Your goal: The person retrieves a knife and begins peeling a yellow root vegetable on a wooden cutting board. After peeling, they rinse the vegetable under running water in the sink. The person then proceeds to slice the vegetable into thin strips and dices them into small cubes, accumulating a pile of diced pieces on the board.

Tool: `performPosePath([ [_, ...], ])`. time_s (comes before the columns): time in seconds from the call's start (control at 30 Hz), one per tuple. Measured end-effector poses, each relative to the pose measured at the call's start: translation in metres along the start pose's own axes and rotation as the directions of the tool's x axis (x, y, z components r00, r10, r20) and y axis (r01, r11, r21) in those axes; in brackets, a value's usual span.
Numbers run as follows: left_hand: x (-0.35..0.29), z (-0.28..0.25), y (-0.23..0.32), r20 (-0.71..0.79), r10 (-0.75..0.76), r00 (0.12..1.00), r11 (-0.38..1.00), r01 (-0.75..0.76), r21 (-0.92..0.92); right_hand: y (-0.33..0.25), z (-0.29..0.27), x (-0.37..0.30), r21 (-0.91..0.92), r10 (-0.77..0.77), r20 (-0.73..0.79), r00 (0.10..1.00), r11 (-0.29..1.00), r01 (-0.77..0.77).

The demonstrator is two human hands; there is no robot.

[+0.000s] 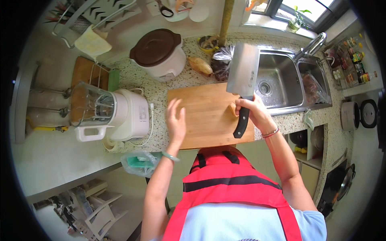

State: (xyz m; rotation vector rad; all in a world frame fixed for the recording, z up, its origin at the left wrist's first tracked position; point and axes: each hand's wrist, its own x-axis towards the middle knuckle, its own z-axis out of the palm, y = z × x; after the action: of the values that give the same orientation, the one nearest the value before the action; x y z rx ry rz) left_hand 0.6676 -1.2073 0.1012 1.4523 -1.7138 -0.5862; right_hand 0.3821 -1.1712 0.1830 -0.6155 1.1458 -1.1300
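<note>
The speckled table carries a wooden cutting board. Above the board's right side is a cleaver, its handle gripped in the curled right hand. The left hand, empty and loosely spread, is over the left edge. Beside the handle, partly hidden, is a small orange-brown piece, perhaps food.

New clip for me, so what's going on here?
A person stands at a kitchen counter, the right hand gripping a cleaver by its black handle, blade pointing away from the body. The left hand is open and empty over the left part of the wooden cutting board. A small brownish piece shows beside the right hand; what it is, I can't tell.
</note>
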Motion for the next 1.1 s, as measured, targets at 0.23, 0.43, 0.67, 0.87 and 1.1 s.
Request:
performPosePath([
  [0.23, -0.075, 0.01, -0.105, 0.041, -0.622, 0.782, 0.773, 0.605, 0.191, 0.084, -0.071, -0.024, -0.166, 0.004, -0.347, 0.938, 0.984, -0.065],
  [0.43, -0.08, 0.017, -0.082, 0.017, -0.589, 0.808, 0.797, 0.577, 0.181, 0.126, -0.09, -0.025, -0.055, -0.016, -0.447, 0.894, 0.998, -0.009],
  [0.67, -0.097, 0.024, -0.079, 0.015, -0.589, 0.808, 0.801, 0.582, 0.14, 0.128, -0.094, -0.016, -0.042, -0.056, -0.467, 0.882, 0.998, 0.041],
  [0.87, -0.079, 0.056, -0.019, -0.005, -0.188, 0.982, 0.941, 0.182, 0.285, 0.124, -0.117, -0.016, -0.104, -0.075, -0.492, 0.867, 0.994, 0.027],
  [1.1, -0.042, 0.163, 0.059, 0.383, 0.036, 0.923, 0.973, -0.12, 0.199, 0.087, -0.104, -0.043, -0.216, -0.06, -0.356, 0.933, 0.976, -0.019],
])
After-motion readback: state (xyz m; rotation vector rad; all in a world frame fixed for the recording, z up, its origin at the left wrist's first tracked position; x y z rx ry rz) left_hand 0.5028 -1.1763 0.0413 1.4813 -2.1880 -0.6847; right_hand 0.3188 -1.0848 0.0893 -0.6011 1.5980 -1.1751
